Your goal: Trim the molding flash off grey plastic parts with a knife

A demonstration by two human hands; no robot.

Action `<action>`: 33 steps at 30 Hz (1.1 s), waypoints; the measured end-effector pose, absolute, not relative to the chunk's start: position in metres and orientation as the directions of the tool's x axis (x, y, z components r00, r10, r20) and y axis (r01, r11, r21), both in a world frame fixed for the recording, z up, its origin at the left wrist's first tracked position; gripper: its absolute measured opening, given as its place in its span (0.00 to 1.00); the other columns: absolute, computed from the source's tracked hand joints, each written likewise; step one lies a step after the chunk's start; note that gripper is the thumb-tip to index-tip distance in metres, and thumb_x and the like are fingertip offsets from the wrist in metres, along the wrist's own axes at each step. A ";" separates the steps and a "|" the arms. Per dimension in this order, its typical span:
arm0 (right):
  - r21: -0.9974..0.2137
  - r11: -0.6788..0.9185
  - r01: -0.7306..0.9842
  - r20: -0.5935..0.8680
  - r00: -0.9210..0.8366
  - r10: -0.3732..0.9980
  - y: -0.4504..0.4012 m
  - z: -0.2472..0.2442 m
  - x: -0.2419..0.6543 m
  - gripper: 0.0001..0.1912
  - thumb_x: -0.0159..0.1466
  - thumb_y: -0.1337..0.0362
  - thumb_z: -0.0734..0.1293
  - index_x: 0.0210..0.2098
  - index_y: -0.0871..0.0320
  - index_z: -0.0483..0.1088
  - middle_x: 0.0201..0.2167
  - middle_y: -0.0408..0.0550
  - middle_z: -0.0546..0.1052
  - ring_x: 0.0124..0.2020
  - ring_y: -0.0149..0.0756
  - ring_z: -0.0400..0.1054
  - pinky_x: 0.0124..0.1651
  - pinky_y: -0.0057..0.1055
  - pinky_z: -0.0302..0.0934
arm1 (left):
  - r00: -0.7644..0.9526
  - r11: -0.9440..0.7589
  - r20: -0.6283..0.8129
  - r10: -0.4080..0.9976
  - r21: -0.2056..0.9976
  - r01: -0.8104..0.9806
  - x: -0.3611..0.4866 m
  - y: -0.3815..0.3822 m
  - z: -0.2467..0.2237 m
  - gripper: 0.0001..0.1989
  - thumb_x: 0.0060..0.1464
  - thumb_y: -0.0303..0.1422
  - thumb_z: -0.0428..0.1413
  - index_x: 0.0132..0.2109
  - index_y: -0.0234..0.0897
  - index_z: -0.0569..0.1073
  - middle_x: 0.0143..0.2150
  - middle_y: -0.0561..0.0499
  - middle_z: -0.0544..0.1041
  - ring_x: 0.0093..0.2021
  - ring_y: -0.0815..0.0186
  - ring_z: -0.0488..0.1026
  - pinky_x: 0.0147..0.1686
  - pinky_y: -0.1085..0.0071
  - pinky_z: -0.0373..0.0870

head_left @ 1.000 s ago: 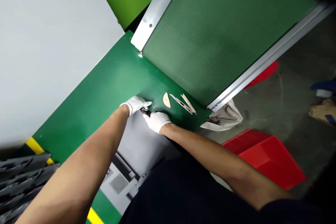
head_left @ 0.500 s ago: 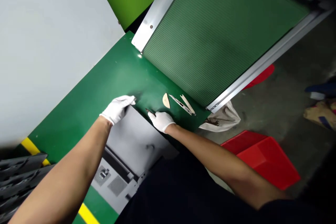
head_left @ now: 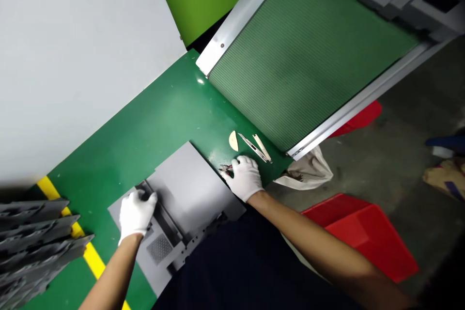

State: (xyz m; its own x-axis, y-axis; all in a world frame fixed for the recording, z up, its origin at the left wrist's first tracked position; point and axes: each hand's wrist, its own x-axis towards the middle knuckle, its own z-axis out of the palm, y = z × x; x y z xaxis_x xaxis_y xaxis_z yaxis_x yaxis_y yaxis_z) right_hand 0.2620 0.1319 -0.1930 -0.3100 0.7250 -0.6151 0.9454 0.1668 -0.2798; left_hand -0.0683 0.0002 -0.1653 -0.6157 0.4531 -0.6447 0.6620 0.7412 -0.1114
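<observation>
A grey plastic panel (head_left: 198,181) with a long slot and meshed patches lies on the green worktop (head_left: 152,126), close to my body. My left hand (head_left: 136,214), in a white glove, is over the panel's slotted part, its thumb and forefinger apart and slightly bent. Beside the panel's right edge, my gloved right hand (head_left: 244,179) is closed round the red handles of small cutting pliers (head_left: 225,168). The pliers' jaws point left, low over the worktop; the palm hides part of the handles. Pale crumbs lie around the jaws.
Beyond my right hand lie a cream half-round piece (head_left: 233,141), a craft knife (head_left: 253,148) and a thin cream strip (head_left: 262,147). A ribbed green conveyor (head_left: 290,68) borders the worktop. Dark grey parts (head_left: 39,232) stand at left. A red bin (head_left: 363,237) sits at lower right.
My left hand has left the panel's far corner and moved back to its slotted part. My right hand has drawn slightly away from the edge, showing more of the pliers. The view has shifted.
</observation>
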 end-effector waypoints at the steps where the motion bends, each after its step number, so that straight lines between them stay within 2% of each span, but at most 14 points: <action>1: -0.307 0.226 0.924 -0.589 -0.372 0.717 0.127 -0.188 0.259 0.22 0.67 0.45 0.60 0.44 0.57 0.71 0.46 0.55 0.71 0.49 0.51 0.65 0.56 0.49 0.58 | -0.632 0.760 -0.660 0.407 -0.139 0.635 -0.068 -0.021 -0.157 0.31 0.52 0.54 0.54 0.51 0.31 0.75 0.49 0.39 0.76 0.51 0.52 0.74 0.55 0.59 0.71; 4: -0.434 0.356 0.828 -0.653 -0.561 0.509 0.103 -0.168 0.251 0.16 0.68 0.53 0.58 0.42 0.56 0.71 0.40 0.53 0.72 0.38 0.47 0.69 0.42 0.45 0.64 | -0.640 0.781 -0.674 0.368 -0.149 0.606 -0.059 -0.068 -0.142 0.37 0.49 0.55 0.55 0.57 0.30 0.72 0.50 0.38 0.75 0.53 0.51 0.73 0.57 0.61 0.70; 6: -0.524 0.456 0.719 -0.642 -0.686 0.343 0.083 -0.155 0.247 0.14 0.66 0.56 0.61 0.43 0.58 0.71 0.40 0.53 0.73 0.36 0.49 0.70 0.38 0.45 0.65 | -0.658 0.782 -0.650 0.379 -0.156 0.604 -0.050 -0.086 -0.137 0.37 0.49 0.54 0.55 0.58 0.32 0.72 0.49 0.38 0.74 0.53 0.50 0.73 0.56 0.60 0.70; 10: -0.558 0.592 0.581 -0.636 -0.758 0.144 0.051 -0.146 0.239 0.13 0.62 0.67 0.61 0.42 0.63 0.74 0.38 0.57 0.75 0.37 0.54 0.73 0.35 0.48 0.67 | -0.647 0.780 -0.640 0.414 -0.117 0.615 -0.039 -0.107 -0.135 0.27 0.51 0.42 0.52 0.55 0.34 0.74 0.48 0.39 0.72 0.50 0.51 0.72 0.54 0.61 0.69; 13: -0.560 0.670 0.488 -0.634 -0.773 0.033 0.035 -0.147 0.234 0.18 0.60 0.73 0.57 0.42 0.66 0.77 0.38 0.60 0.75 0.38 0.55 0.74 0.33 0.48 0.68 | -0.576 0.789 -0.698 0.425 -0.026 0.614 -0.033 -0.118 -0.136 0.18 0.51 0.36 0.50 0.46 0.34 0.75 0.46 0.42 0.72 0.47 0.57 0.71 0.53 0.66 0.67; 16: -0.563 0.703 0.434 -0.637 -0.770 -0.034 0.023 -0.147 0.234 0.19 0.62 0.73 0.57 0.43 0.67 0.77 0.39 0.61 0.75 0.38 0.55 0.74 0.33 0.47 0.69 | -0.532 0.765 -0.731 0.427 -0.021 0.643 -0.027 -0.128 -0.136 0.13 0.54 0.36 0.48 0.41 0.35 0.72 0.43 0.44 0.70 0.42 0.60 0.69 0.49 0.66 0.67; 18: -0.577 0.691 0.435 -0.643 -0.764 -0.055 0.016 -0.146 0.237 0.18 0.63 0.72 0.57 0.42 0.66 0.78 0.38 0.60 0.76 0.38 0.54 0.74 0.34 0.47 0.69 | -0.546 0.763 -0.715 0.437 -0.027 0.645 -0.023 -0.134 -0.137 0.16 0.56 0.37 0.48 0.46 0.36 0.73 0.43 0.44 0.69 0.40 0.60 0.69 0.47 0.66 0.67; 21: -0.589 0.676 0.442 -0.645 -0.761 -0.065 0.008 -0.146 0.242 0.17 0.63 0.72 0.57 0.41 0.66 0.78 0.37 0.59 0.76 0.38 0.53 0.75 0.34 0.47 0.70 | -0.525 0.741 -0.683 0.508 0.036 0.670 -0.015 -0.144 -0.139 0.20 0.57 0.36 0.48 0.52 0.37 0.75 0.46 0.44 0.68 0.42 0.62 0.69 0.49 0.68 0.67; 25: -0.589 0.666 0.459 -0.625 -0.781 -0.014 0.001 -0.146 0.250 0.18 0.62 0.73 0.56 0.41 0.66 0.77 0.37 0.59 0.76 0.38 0.54 0.75 0.34 0.49 0.70 | -0.410 0.680 -0.700 0.584 0.145 0.719 -0.008 -0.151 -0.143 0.16 0.55 0.30 0.48 0.46 0.33 0.75 0.46 0.43 0.68 0.45 0.62 0.69 0.52 0.69 0.67; 27: -0.573 0.631 0.523 -0.637 -0.769 0.059 -0.001 -0.145 0.255 0.18 0.61 0.73 0.57 0.42 0.65 0.75 0.38 0.59 0.76 0.37 0.55 0.75 0.33 0.49 0.69 | -0.392 0.674 -0.706 0.590 0.163 0.721 -0.007 -0.153 -0.144 0.16 0.54 0.29 0.49 0.46 0.33 0.75 0.47 0.43 0.67 0.45 0.62 0.69 0.54 0.69 0.68; 29: -0.554 0.529 0.642 -0.677 -0.718 0.162 -0.001 -0.143 0.262 0.14 0.58 0.69 0.60 0.40 0.63 0.74 0.37 0.57 0.76 0.36 0.55 0.74 0.34 0.48 0.69 | -0.369 0.658 -0.701 0.610 0.189 0.729 -0.006 -0.156 -0.143 0.17 0.54 0.30 0.49 0.47 0.32 0.76 0.49 0.42 0.67 0.47 0.62 0.69 0.56 0.68 0.67; 31: -0.565 0.259 0.784 -0.735 -0.620 0.273 0.000 -0.142 0.270 0.10 0.55 0.65 0.65 0.35 0.60 0.73 0.35 0.54 0.76 0.38 0.52 0.74 0.39 0.44 0.68 | -0.313 0.626 -0.703 0.638 0.237 0.743 -0.005 -0.160 -0.141 0.18 0.53 0.28 0.49 0.47 0.32 0.77 0.51 0.41 0.66 0.49 0.62 0.68 0.58 0.68 0.66; 33: -0.572 -0.094 0.815 -0.796 -0.524 0.304 0.001 -0.142 0.281 0.08 0.55 0.61 0.66 0.31 0.59 0.72 0.31 0.51 0.75 0.36 0.44 0.72 0.38 0.36 0.65 | -0.246 0.578 -0.702 0.668 0.281 0.766 0.000 -0.166 -0.137 0.19 0.51 0.27 0.50 0.48 0.33 0.78 0.53 0.42 0.65 0.51 0.63 0.67 0.60 0.69 0.65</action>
